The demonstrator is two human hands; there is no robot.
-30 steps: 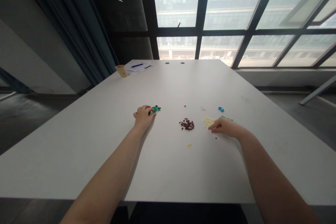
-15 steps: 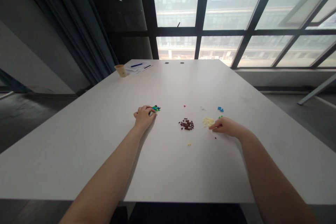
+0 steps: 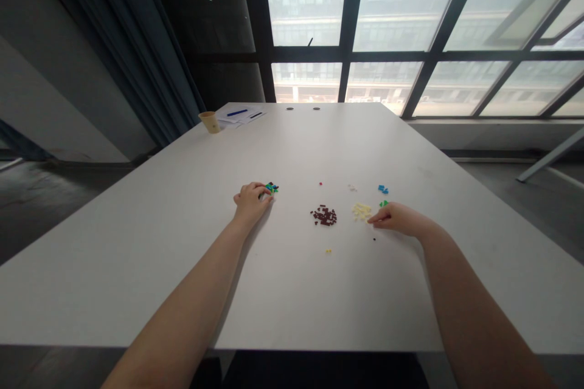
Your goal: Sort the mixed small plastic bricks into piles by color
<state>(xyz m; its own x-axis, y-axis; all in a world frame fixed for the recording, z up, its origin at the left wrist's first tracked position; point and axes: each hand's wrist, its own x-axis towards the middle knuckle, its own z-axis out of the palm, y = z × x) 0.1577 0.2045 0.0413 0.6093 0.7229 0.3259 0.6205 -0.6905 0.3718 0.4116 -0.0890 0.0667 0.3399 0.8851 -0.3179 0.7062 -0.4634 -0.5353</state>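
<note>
My left hand (image 3: 252,199) is curled at the left edge of a small mixed pile of toy building bricks (image 3: 272,188), green, blue and dark. Its thumb and fingers bend around some green ones, partly hiding them. My right hand (image 3: 396,219) has its thumb and index finger together, low over the table, at the right side of a pile of pale yellow bricks (image 3: 361,211). Whatever lies between those fingertips is too small to make out. Beyond the knuckles are green bricks (image 3: 384,203). One tiny black piece (image 3: 375,239) lies just below this hand.
Dark brown bricks (image 3: 323,216) form a pile mid-table. Around it lie a red piece (image 3: 320,183), whitish pieces (image 3: 352,188), blue bricks (image 3: 383,189) and yellow pieces (image 3: 328,251). A paper cup (image 3: 210,123) and papers (image 3: 244,118) with pens sit at the far left of the white table (image 3: 283,298).
My right hand has shifted slightly right, away from the pale yellow pile, so more of the green bricks shows. My left hand has moved only a touch to the right.
</note>
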